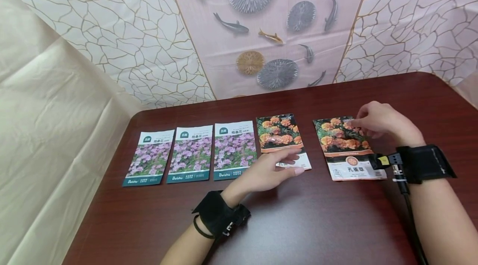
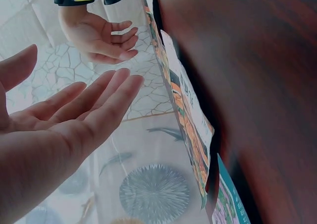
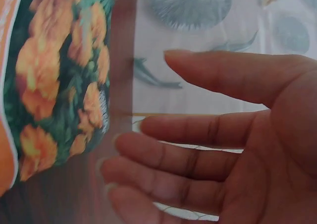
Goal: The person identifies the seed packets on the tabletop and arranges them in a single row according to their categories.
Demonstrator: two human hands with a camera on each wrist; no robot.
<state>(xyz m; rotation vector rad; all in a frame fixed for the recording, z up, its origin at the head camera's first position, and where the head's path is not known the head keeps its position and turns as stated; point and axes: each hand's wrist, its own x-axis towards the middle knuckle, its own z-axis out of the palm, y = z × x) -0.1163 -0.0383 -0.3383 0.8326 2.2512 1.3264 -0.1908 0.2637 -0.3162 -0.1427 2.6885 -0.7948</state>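
Two seed packets with orange marigold pictures lie on the table, the nearer-to-centre packet [image 1: 278, 132] and the right packet [image 1: 341, 144]. My left hand [image 1: 270, 170] hovers over the lower part of the first one, covering some of its white label. In the left wrist view the left fingers [image 2: 106, 102] are extended and apart from the packets. Above the upper right edge of the right packet is my right hand [image 1: 384, 121]. The right wrist view shows the right fingers [image 3: 188, 159] loosely bent, holding nothing, with a gap to the packet's picture.
Left of the marigold packets, a row of purple-flower seed packets lies on the table: left [image 1: 149, 157], middle [image 1: 190, 155] and right [image 1: 235, 148]. The dark red wooden table [image 1: 317, 219] ends at a patterned cloth [image 1: 261, 40] behind. A cable [image 1: 412, 223] runs along the right forearm.
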